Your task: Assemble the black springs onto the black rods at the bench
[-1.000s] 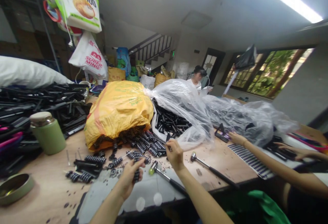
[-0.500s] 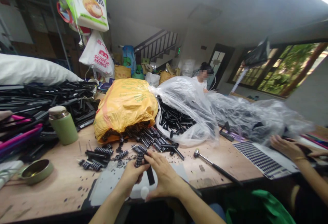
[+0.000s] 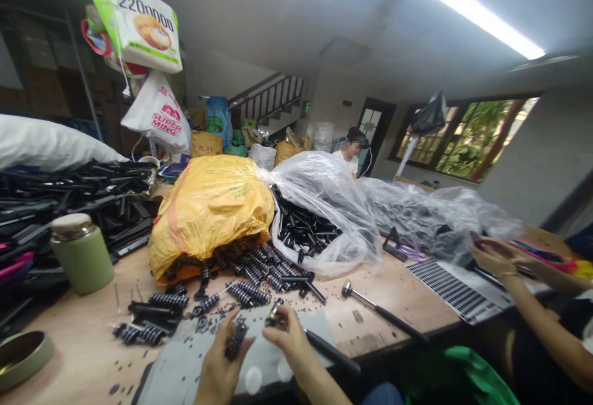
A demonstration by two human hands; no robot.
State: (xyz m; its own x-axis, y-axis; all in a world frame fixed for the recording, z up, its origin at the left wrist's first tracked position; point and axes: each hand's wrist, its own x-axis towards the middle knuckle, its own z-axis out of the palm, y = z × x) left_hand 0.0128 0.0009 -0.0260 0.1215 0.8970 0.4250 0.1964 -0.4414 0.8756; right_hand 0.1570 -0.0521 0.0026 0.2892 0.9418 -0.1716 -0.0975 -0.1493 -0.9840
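My left hand (image 3: 222,355) is closed around a small black ribbed part (image 3: 236,339), held upright over a grey mat (image 3: 185,355). To its right, my right hand (image 3: 294,343) grips a hammer close to its metal head (image 3: 274,311). The black handle (image 3: 331,350) of this hammer sticks out behind the hand toward the table's front edge. Just beyond my hands lie several more black ribbed parts (image 3: 248,294), some spilling from a yellow bag (image 3: 213,213). Plain black tubes (image 3: 155,313) lie among the ribbed parts at the left.
A second hammer (image 3: 384,312) rests on the table at right. Clear plastic bags (image 3: 333,183) of black pieces stand behind. At left are a green thermos (image 3: 82,257) and a cup lid (image 3: 25,359). A co-worker's hands (image 3: 498,260) are beside a checkered sheet (image 3: 451,288).
My hands have moved apart, the left keeping the ribbed part. The right has let go of it and taken hold of the hammer. The camera view has turned to the right.
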